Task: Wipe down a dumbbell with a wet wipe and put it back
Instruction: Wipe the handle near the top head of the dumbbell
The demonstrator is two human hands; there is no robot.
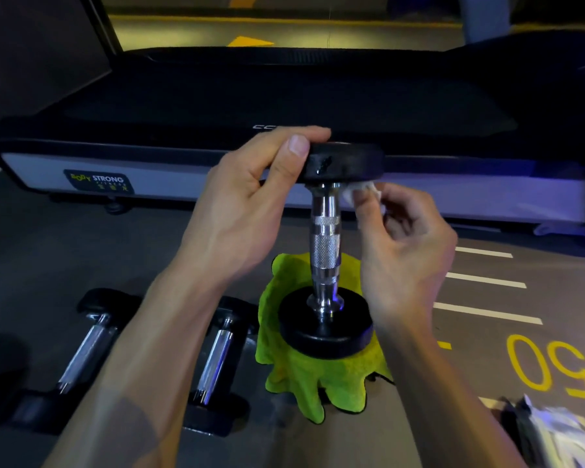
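A grey rubber gym floor (81, 258) runs underfoot, with white painted stripes (485, 280) at three o'clock and a yellow painted number (551, 366) at four o'clock. At twelve o'clock a black-decked treadmill with a pale side rail (190, 96) lies across the room, a dark maker's label (98, 181) at ten o'clock. The light is dim, bluish-purple at two o'clock.
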